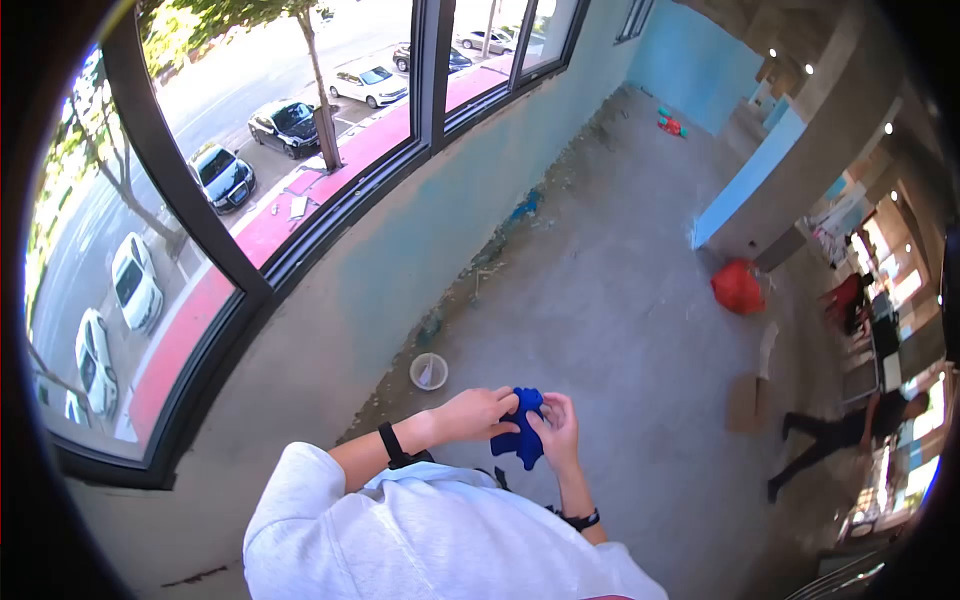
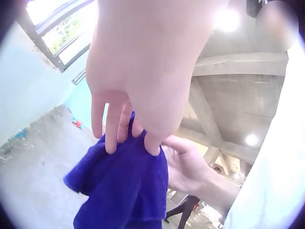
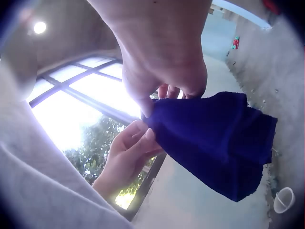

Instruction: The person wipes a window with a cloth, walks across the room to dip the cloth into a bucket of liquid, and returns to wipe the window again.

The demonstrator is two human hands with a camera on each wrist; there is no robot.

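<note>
A dark blue cloth (image 1: pixel 518 442) hangs in loose folds between the two hands, in front of the white shirt. My left hand (image 1: pixel 472 416) pinches its upper edge with thumb and fingers. Close by on the other side, my right hand (image 1: pixel 558 432) pinches the same gathered top part. In the left wrist view the cloth (image 2: pixel 126 186) drapes down below the left fingers, with the right hand (image 2: pixel 183 162) just behind it. The right wrist view shows the left hand's (image 3: pixel 128 151) thumb near the right fingertips at the corner of the cloth (image 3: pixel 214 138).
A white bucket (image 1: pixel 428 371) stands on the concrete floor by the window wall (image 1: pixel 400 270). Farther off are a red bundle (image 1: pixel 738 287), a cardboard box (image 1: pixel 742 403) and a pillar (image 1: pixel 790 170). A person in dark clothes (image 1: pixel 850 430) is at the right.
</note>
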